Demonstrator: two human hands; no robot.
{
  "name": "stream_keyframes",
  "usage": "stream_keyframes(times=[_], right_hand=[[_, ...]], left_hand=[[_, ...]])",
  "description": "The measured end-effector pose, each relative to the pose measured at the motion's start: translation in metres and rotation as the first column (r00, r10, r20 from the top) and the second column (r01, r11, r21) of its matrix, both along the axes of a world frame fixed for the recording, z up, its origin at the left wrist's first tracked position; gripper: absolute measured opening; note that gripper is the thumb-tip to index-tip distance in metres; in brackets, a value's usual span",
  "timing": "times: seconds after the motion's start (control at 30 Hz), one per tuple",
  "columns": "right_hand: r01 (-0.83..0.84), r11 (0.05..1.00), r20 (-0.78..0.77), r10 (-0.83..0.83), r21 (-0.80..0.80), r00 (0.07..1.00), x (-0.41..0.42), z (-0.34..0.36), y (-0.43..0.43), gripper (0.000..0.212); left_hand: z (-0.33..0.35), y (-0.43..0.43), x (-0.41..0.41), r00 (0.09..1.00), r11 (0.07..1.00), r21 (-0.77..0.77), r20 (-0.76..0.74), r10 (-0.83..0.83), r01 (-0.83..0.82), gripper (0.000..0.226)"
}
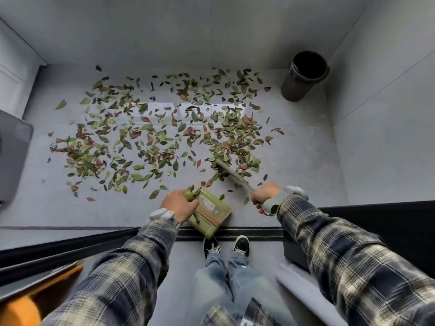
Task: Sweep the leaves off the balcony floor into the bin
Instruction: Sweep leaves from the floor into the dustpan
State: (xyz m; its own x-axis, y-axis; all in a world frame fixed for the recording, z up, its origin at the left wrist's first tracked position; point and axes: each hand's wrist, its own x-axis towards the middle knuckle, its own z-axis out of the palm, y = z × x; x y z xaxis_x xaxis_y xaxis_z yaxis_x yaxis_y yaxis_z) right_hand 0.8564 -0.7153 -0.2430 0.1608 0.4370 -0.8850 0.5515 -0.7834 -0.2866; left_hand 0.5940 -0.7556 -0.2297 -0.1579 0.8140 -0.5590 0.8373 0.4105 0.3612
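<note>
Several green and brown leaves lie scattered across the grey balcony floor. A dark round bin stands open at the far right corner. My left hand grips the handle of an olive-green dustpan, which hangs just above the door track. My right hand grips the handle of a grey broom; its head rests among the leaves right of centre.
A black sliding-door track crosses the floor in front of my shoes. A grey object sits at the left edge, an orange thing at bottom left. Pale walls close in the balcony on all sides.
</note>
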Motion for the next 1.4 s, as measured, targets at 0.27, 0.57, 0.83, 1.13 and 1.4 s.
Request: stream_keyframes(times=[0.27,0.57,0.83,1.13,1.4], right_hand=[[-0.046,0.996,0.02,0.047,-0.073,0.999,0.016,0.001,0.006,0.019],[-0.022,0.997,-0.032,0.024,0.067,0.999,0.023,0.009,0.017,0.01],[-0.042,0.999,-0.082,0.044,0.031,0.996,0.023,0.016,0.027,0.02],[-0.178,0.98,-0.092,0.17,-0.087,0.981,0.02,0.028,0.012,0.023],[-0.223,0.972,0.007,0.224,-0.077,0.974,0.029,0.044,0.038,0.017]], left_hand=[[-0.018,-0.013,0.009,1.0,1.0,-0.021,0.004,0.0,0.0,0.019],[-0.033,-0.01,0.036,0.999,0.999,-0.009,-0.019,0.046,-0.046,0.027],[-0.04,-0.009,0.059,0.996,0.996,0.0,0.003,0.085,-0.085,0.025],[-0.04,-0.001,0.064,0.995,0.995,0.025,0.019,0.094,-0.095,0.02],[-0.036,0.005,0.069,0.991,0.993,0.022,0.063,0.117,-0.119,0.015]])
